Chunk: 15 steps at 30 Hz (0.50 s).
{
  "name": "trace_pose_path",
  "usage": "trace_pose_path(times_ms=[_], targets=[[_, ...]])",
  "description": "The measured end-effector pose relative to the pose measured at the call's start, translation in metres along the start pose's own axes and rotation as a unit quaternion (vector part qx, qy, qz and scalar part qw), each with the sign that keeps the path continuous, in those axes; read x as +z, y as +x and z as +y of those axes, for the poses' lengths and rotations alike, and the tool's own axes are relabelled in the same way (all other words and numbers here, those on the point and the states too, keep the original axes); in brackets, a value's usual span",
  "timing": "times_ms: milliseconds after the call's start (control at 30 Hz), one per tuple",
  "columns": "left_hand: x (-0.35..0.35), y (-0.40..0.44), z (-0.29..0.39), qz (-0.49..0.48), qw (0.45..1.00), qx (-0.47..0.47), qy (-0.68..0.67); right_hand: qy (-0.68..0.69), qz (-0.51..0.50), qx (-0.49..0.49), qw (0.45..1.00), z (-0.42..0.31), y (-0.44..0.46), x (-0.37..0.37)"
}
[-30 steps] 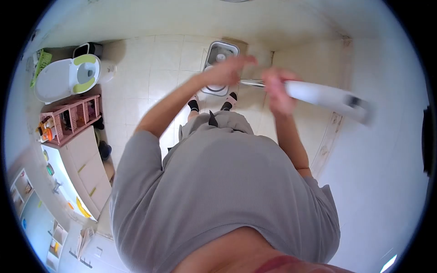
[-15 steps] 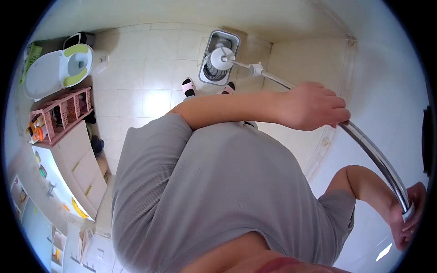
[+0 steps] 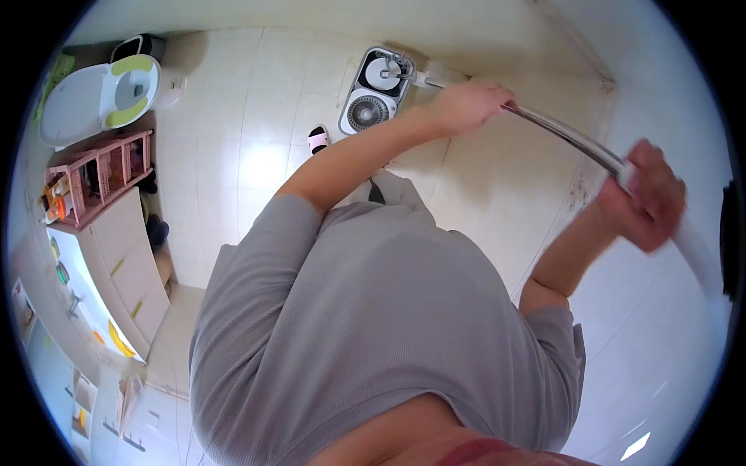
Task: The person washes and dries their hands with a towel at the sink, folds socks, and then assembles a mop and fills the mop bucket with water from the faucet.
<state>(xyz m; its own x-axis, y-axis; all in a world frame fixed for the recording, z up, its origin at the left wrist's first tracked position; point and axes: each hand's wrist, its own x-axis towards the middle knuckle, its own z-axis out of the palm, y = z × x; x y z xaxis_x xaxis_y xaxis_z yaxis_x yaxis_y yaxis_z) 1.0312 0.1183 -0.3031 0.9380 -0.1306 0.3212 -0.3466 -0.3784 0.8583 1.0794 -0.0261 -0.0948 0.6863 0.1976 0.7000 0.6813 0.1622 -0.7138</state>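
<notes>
My left hand (image 3: 475, 106) is closed round the metal pole of a mop (image 3: 567, 136). My right hand (image 3: 649, 194), blurred by motion, grips the upper part of that pole by its pale end. The pole slants down and away to the white round mop head (image 3: 382, 74), which sits in the far compartment of a grey-rimmed mop bucket (image 3: 344, 116). In the bucket's near compartment, a round spin basket (image 3: 367, 113) is uncovered. The mop's fibres are hidden under the disc.
A pink-strapped slipper (image 3: 318, 139) is on the tiled floor (image 3: 210, 116) before me. To the left stand a white and green child's potty seat (image 3: 130, 101), a pink rack (image 3: 105, 175) with bottles, and a white cabinet (image 3: 124, 264). Walls rise ahead and at right.
The mop head has moved from over the spin basket to the bucket's far compartment. Both hands have moved forward and to the left with the pole, my right hand the furthest.
</notes>
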Motion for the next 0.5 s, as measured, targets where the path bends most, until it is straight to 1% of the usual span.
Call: trace_pose_path(times_ms=[33, 67, 100, 133, 167, 233, 267, 300, 333, 367, 400, 433, 467, 500], targets=[[0.003, -0.001, -0.013, -0.004, 0.999, -0.030, 0.011, -0.027, 0.022, -0.014, 0.999, 0.023, -0.010, 0.008], [0.007, -0.003, -0.027, -0.003, 0.999, -0.033, 0.011, 0.067, 0.037, 0.008, 0.997, 0.047, -0.021, 0.005], [0.011, -0.006, -0.043, -0.019, 0.997, -0.076, 0.019, 0.067, 0.036, 0.010, 0.997, 0.060, -0.027, 0.005], [0.013, -0.008, -0.050, -0.035, 0.992, -0.120, 0.026, 0.097, -0.014, 0.048, 0.994, 0.069, -0.033, 0.008], [0.017, -0.008, -0.054, -0.035, 0.991, -0.123, 0.025, 0.126, -0.065, 0.086, 0.986, 0.074, -0.035, 0.010], [0.024, -0.005, -0.065, -0.043, 0.990, -0.129, 0.043, 0.139, -0.083, 0.094, 0.982, 0.076, -0.032, 0.012], [0.020, -0.003, -0.056, -0.047, 0.990, -0.129, 0.040, 0.146, -0.099, 0.104, 0.979, 0.071, -0.030, 0.012], [0.019, -0.001, -0.045, -0.027, 0.991, -0.124, 0.032, 0.143, -0.097, 0.108, 0.979, 0.063, -0.025, 0.012], [0.014, 0.002, -0.032, -0.005, 0.993, -0.119, 0.027, 0.172, -0.119, 0.098, 0.973, 0.056, -0.017, 0.012], [0.011, 0.005, -0.020, -0.006, 0.992, -0.120, 0.025, 0.201, -0.140, 0.087, 0.966, 0.053, -0.013, 0.013], [0.009, 0.007, -0.008, 0.040, 0.995, -0.091, -0.012, 0.200, -0.138, 0.089, 0.966, 0.055, -0.013, 0.015], [0.010, 0.009, -0.001, 0.087, 0.993, -0.061, -0.049, 0.179, -0.160, 0.083, 0.967, 0.059, -0.013, 0.019], [0.012, 0.010, -0.004, 0.086, 0.993, -0.061, -0.050, 0.159, -0.181, 0.074, 0.968, 0.065, -0.011, 0.021], [0.016, 0.011, -0.008, 0.100, 0.992, -0.059, -0.050, 0.158, -0.181, 0.074, 0.968, 0.068, -0.010, 0.021]])
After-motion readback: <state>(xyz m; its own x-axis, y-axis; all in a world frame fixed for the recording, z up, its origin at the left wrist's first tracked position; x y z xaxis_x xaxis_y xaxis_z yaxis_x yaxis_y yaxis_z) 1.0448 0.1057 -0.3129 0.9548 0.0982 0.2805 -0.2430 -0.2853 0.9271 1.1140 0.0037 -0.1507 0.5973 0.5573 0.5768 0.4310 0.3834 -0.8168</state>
